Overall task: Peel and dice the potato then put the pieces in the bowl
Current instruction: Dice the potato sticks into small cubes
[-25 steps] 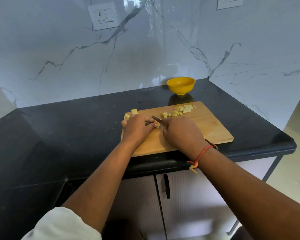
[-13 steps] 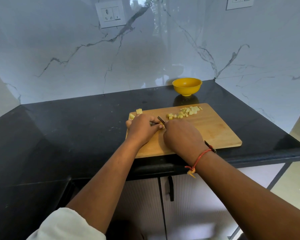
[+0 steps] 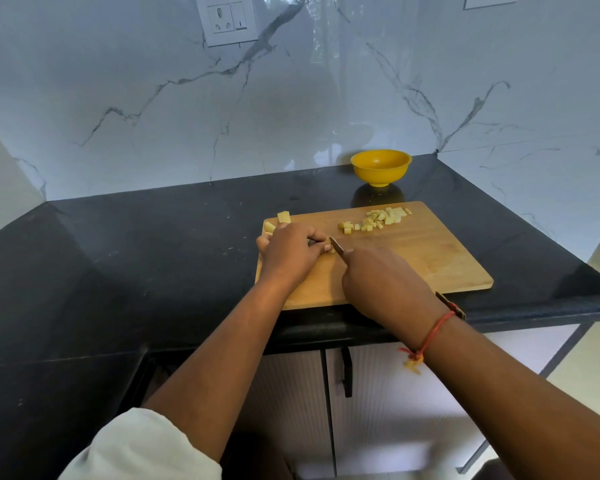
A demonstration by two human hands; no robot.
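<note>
Right now both hands work at the left end of the wooden cutting board (image 3: 430, 261), a flat, pale-brown rectangle with rounded corners in the middle of the frame. Its near edge lies close to the front lip of the black stone counter (image 3: 153, 258).

The left hand (image 3: 291, 252) has its fingers curled down on a potato piece (image 3: 330, 250), of which only a pale sliver shows at the fingertips. The right hand (image 3: 385, 282) is wrapped round the handle of a knife (image 3: 336, 245). Its narrow blade pokes out just beside the left fingertips, and the handle's butt shows by the wrist.

Small yellowish potato cubes (image 3: 378, 218) lie heaped along the board's far edge. Two larger chunks (image 3: 284, 216) sit at its upper-left corner. The board's right half shows bare wood grain.

Beyond it, centre-right, a glossy round yellow bowl (image 3: 381, 167) stands apart from the board, near the veined white marble wall (image 3: 291, 98). The counter's polished dark top runs wide toward the left of the frame.
</note>
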